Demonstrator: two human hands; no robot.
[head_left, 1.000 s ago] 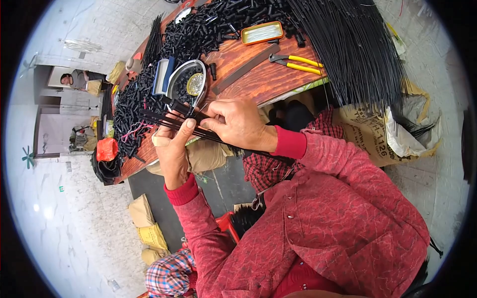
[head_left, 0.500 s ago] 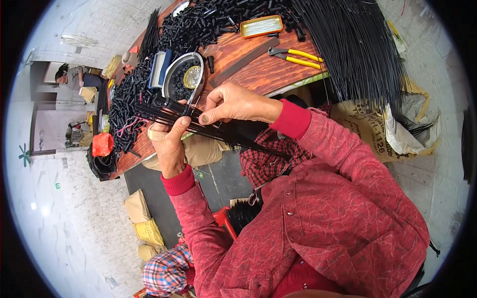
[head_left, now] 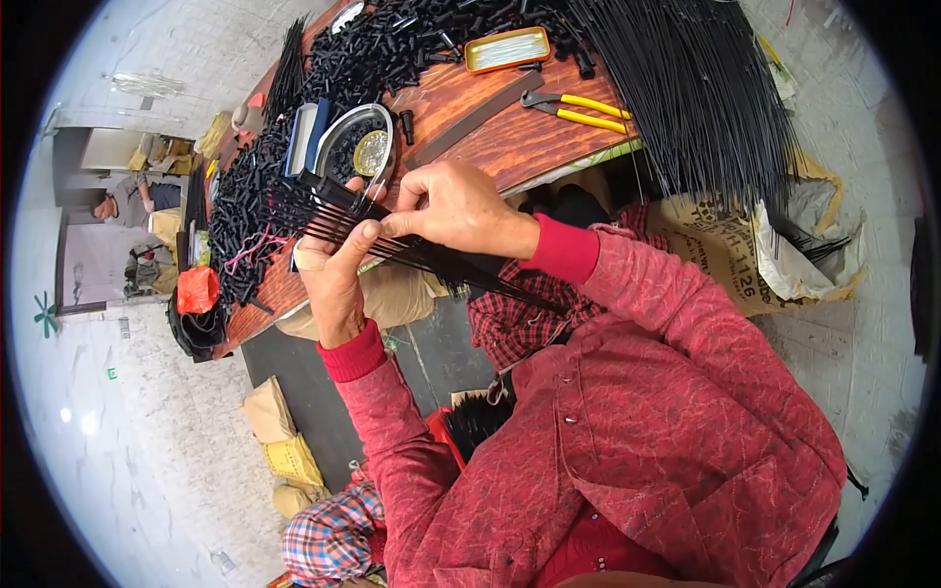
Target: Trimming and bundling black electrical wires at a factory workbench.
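Observation:
A bundle of thin black rods point(head_left: 431, 261) slants across in front of me, just off the table's near edge. My left hand point(head_left: 333, 279) is closed around its left part, thumb on top, with a beige wrap on that hand. Close by, the thumb and fingers of my right hand point(head_left: 459, 211) are pinched together over the bundle, near the left thumb. What lies between those fingertips is too small or hidden to make out. Beyond the hands stands a metal dish point(head_left: 390, 147) of small black pieces, with a round yellow tin point(head_left: 371, 153) in it.
Heaps of short black tubular parts point(head_left: 257, 176) cover the wooden table point(head_left: 549, 98). Yellow-handled pliers point(head_left: 588, 110), a dark flat bar point(head_left: 475, 118) and an orange tin point(head_left: 508, 49) of white sticks lie there. Long black rods point(head_left: 686, 98) overhang the right end, above a sack point(head_left: 716, 245).
My right fingertips have shifted slightly left, closer to my left thumb. The left hand still grips the bundle. A person far at the left has changed posture. The view has moved a little.

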